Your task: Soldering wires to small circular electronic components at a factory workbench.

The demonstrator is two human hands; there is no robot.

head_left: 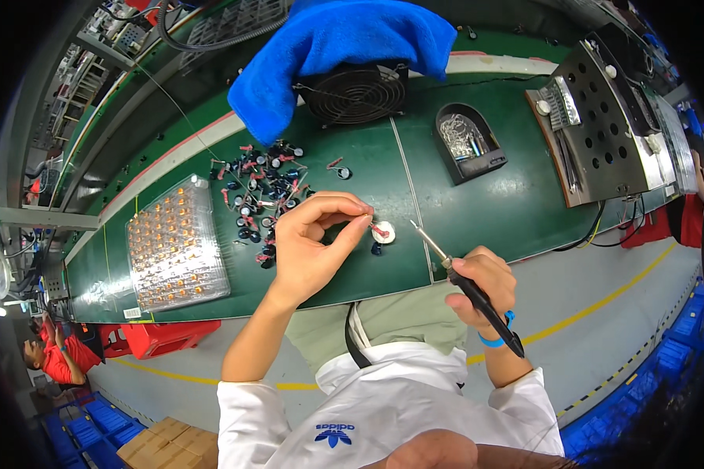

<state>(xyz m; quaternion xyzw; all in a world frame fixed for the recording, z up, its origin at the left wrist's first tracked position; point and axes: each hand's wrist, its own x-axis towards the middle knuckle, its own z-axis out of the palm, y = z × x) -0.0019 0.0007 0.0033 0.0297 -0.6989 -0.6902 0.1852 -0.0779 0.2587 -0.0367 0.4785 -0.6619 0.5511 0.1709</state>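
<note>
My right hand (485, 285) is wrapped round the black handle of a soldering iron (444, 258). Its bare tip points up and left, apart from the other parts. Thumb and forefinger of my left hand (309, 242) are pinched together over a small red-sleeved lead (380, 232). That lead lies over a round white piece (386, 227) on the green bench. A small dark part (377, 249) sits just below the white piece. Left of my left hand is a loose heap of small round black components (262, 176) with red leads.
A clear plastic tray (172, 250) with rows of orange-centred parts lies at the left. Behind my hands stands a black fan (356, 95) under a blue towel (344, 35). A black bin (469, 144) of metal bits and a perforated metal box (602, 129) are at the right.
</note>
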